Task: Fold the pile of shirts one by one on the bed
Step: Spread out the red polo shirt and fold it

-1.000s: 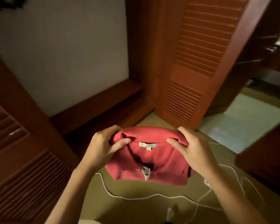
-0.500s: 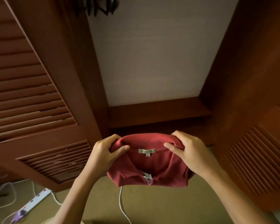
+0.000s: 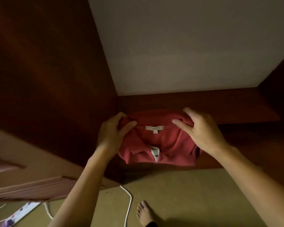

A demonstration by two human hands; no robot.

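A folded red polo shirt [image 3: 164,145], collar up with a white neck label, is held in the air in front of an open wooden wardrobe. My left hand [image 3: 111,135] grips its left collar edge, thumb on top. My right hand [image 3: 202,131] grips the right collar edge, fingers curled over the fold. The shirt's far edge sits at the wardrobe's bottom shelf [image 3: 236,108]. No bed or shirt pile is in view.
The dark wardrobe side panel [image 3: 52,79] rises at left, its pale back wall [image 3: 187,46] beyond. A louvred door [image 3: 31,189] hangs at lower left. On the tan floor lie a white cable [image 3: 129,202], a power strip [image 3: 20,213] and my bare foot [image 3: 144,213].
The view swung left and closed in on the wardrobe. Both hands carried the folded red shirt forward to the bottom shelf, keeping the same grip.
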